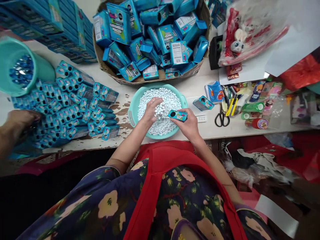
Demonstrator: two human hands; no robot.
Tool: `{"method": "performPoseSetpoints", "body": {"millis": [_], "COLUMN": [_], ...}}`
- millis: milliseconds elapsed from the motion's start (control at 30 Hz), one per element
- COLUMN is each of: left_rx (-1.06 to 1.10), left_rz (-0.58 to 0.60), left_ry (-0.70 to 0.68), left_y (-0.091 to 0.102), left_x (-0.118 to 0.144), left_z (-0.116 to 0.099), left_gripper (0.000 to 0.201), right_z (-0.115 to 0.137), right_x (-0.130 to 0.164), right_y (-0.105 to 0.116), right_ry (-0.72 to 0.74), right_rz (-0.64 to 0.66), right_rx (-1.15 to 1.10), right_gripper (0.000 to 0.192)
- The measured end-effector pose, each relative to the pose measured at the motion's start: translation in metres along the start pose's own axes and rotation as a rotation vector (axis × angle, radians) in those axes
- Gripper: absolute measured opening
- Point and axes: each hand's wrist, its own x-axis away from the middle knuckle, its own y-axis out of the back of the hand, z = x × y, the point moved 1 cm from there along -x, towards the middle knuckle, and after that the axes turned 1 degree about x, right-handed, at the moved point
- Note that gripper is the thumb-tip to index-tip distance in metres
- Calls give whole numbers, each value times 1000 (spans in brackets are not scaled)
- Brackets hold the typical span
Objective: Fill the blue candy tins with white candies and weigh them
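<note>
Bright worktop (209, 130), dimmer area below, stretched, soft edges

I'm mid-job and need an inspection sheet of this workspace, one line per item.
Surface: pale table, finish worn in patches left of the basin.
Job's things: white pieces fill a teal basin; blue boxes are grouped at left, more lie jumbled in a carton.
Clutter: black scissors, yellow-handled tools and a clear plastic bag at right.
Hands: left hand cups white pieces over the basin; right hand holds a small blue box.
Cables: nothing seen.
Surroundings: another person's hand is at the grouped boxes; a teal bucket stands behind them.
</note>
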Motion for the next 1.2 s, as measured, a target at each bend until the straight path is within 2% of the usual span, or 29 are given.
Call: {"method": "performPoseSetpoints", "body": {"millis": [133, 333, 467, 600, 767, 867, 1000, 1133, 1200], "left_rx": [66, 103, 97, 133, 173, 161, 107, 100, 83], "left_rz": [24, -63, -64, -40, -30, -60, -52, -57, -46], "left_ry": [-124, -269, -259, -254, -262, -281, -279, -318, -325], "left_y": [-17, -24, -27, -31, -31, -31, -33, -37, -38], "left_x": [23, 25, 21, 19, 15, 15, 17, 20, 20], "left_z": [-21, -24, -25, -27, -27, -29, -32, -37, -39], "left_gripper": [33, 37, 32, 28, 33, 37, 41, 40, 38], "right_z": [14, 23, 19, 18, 22, 24, 24, 24, 25], "right_x": [-4, -6, -7, -10, -14, -15, -18, -20, -20], "right_y": [-19, -30, -31, -33, -29, -28, -27, -28, -28], "right_ry": [122, 144, 157, 167, 127, 129, 129, 155, 158], "right_rz": [77, 60, 54, 118, 73, 128, 70, 94, 65], "right_rx": [115, 174, 177, 156, 122, 90, 66, 17, -4], "right_gripper": [32, 29, 29, 28, 29, 28, 30, 31, 32]}}
